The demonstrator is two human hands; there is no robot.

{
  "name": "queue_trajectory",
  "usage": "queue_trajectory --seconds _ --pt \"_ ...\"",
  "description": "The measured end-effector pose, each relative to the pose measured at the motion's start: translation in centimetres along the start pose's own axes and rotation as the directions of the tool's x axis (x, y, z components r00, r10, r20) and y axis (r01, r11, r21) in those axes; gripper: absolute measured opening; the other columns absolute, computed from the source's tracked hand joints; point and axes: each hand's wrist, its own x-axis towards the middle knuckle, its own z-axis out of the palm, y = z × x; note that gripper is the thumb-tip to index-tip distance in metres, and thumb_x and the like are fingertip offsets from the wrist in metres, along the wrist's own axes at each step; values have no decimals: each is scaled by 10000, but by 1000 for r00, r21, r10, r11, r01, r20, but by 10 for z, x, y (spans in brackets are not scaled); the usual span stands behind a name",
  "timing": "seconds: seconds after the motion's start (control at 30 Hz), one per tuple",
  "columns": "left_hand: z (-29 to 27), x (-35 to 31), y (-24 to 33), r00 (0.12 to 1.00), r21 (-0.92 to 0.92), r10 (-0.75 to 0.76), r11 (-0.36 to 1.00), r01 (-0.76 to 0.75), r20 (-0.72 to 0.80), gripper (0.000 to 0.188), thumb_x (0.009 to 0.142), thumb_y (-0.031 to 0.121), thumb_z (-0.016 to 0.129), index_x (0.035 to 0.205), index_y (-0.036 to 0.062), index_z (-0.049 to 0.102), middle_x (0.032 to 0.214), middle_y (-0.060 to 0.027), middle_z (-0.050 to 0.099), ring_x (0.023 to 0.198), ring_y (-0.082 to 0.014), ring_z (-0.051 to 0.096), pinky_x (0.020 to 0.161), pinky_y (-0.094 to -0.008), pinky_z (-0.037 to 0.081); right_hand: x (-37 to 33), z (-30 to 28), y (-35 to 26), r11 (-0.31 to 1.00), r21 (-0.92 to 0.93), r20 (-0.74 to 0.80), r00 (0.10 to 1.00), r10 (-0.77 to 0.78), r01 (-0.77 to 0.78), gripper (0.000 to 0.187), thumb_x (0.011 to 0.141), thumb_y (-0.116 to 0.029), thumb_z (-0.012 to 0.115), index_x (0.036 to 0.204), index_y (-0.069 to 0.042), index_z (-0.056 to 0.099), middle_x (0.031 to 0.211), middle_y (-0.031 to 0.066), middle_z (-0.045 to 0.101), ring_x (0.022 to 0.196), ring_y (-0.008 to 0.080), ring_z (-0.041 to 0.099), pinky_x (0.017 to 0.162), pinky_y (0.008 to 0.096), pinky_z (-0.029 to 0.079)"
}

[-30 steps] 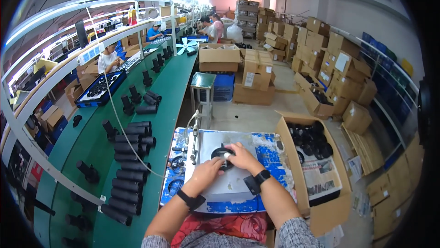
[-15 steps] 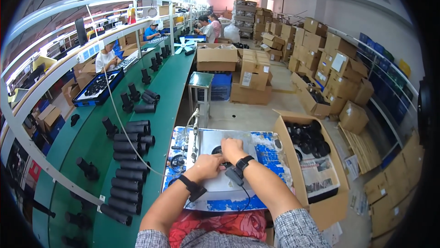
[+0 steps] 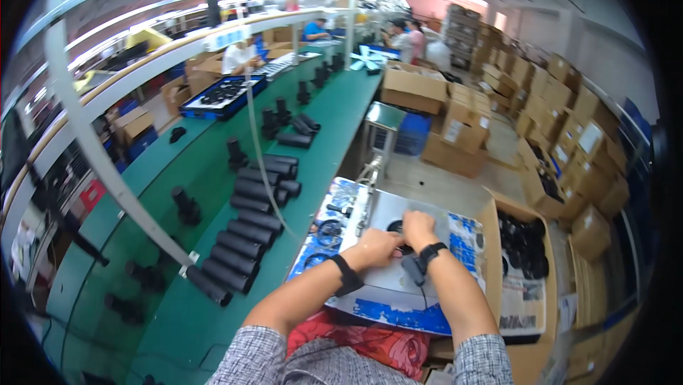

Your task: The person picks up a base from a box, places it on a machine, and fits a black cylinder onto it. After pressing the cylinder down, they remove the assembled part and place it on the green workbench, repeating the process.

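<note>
Over a flat grey metal plate [image 3: 384,207], my two hands meet at a black round part [image 3: 395,227]. My left hand [image 3: 376,248] is closed, its fingertips pinched at the part's near side. Curled over from the right, my right hand [image 3: 420,227] is closed on the same part, and its knuckles hide much of it. Black bands circle both wrists. A small dark grey device [image 3: 413,270] with a cable hangs by the right wrist. The plate lies on a worn blue-and-white work table [image 3: 398,314]. Several black rings [image 3: 330,231] rest on its left side.
A metal fixture [image 3: 368,193] stands along the plate's left edge. Black tubes [image 3: 245,248] line the green bench [image 3: 324,143] on the left. An open carton [image 3: 491,243] of black parts stands right of the table. Stacked cartons and co-workers are farther back.
The whole view has turned left, so the table and hands appear farther right. Both hands stay together at the black round part, with only slight finger shifts.
</note>
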Motion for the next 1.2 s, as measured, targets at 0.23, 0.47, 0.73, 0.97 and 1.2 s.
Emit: queue_trajectory --seconds 0.23,0.47,0.73,0.97,1.2 --pt "-33 -88 20 907 -361 -20 921 -147 -420 483 957 163 742 1427 153 627 1398 -148 622 1093 -411 702 896 -482 587 -36 -15 26 948 297 -4 993 -118 113 468 821 -284 839 1203 -39 725 1229 217 741 1159 397 713 973 485 580" --pt "-73 -354 -59 625 37 -660 675 737 -416 383 748 -72 672 1077 112 740 1170 -103 674 1233 -348 607 1065 -515 476 -180 15 64 661 704 -446 886 126 261 231 927 -44 753 1117 7 631 1057 74 592 811 144 599 732 280 499" --pt "-18 -504 -119 640 575 -685 384 722 -347 417 735 94 814 1124 220 731 1231 -35 664 1359 -330 544 1189 -712 318 -214 36 24 109 959 -281 928 243 262 160 947 84 690 1020 -44 629 1071 6 578 861 54 586 778 217 492" --pt "-111 -393 -30 575 107 -812 584 805 103 570 684 316 925 1205 192 728 1128 -62 717 1138 -308 694 1083 -565 478 -238 -11 9 125 990 -60 998 -25 63 222 912 4 763 1102 -39 655 1075 52 668 997 142 677 893 291 546" --pt "-127 -197 77 960 207 -258 950 232 110 606 696 363 927 1213 117 729 1086 -93 725 991 -315 724 884 -455 549 -214 -85 -94 474 521 -480 703 -525 710 963 768 -184 933 1580 -32 438 1245 179 689 1126 340 691 980 422 548"
